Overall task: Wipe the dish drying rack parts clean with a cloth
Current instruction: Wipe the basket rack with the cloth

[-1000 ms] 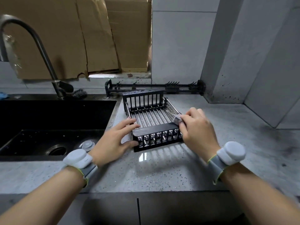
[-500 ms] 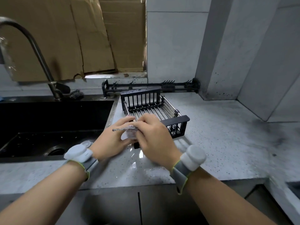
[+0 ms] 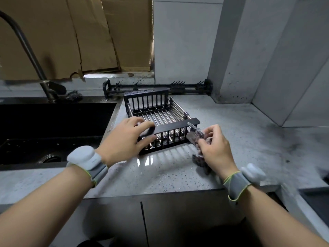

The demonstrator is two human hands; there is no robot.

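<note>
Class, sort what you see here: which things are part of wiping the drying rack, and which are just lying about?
Part of the job: rack basket, cloth, left hand gripping the basket's near end, right hand holding the cloth, rack rail behind.

Lying about: faucet, sink, dark scrubber, cardboard.

I see the black dish rack (image 3: 156,120) with steel rods sitting flat between my hands, its near end wall under my left hand (image 3: 124,139). The grey mesh cloth (image 3: 196,138) is bunched in my right hand (image 3: 213,148), touching the rack's near right corner.
</note>
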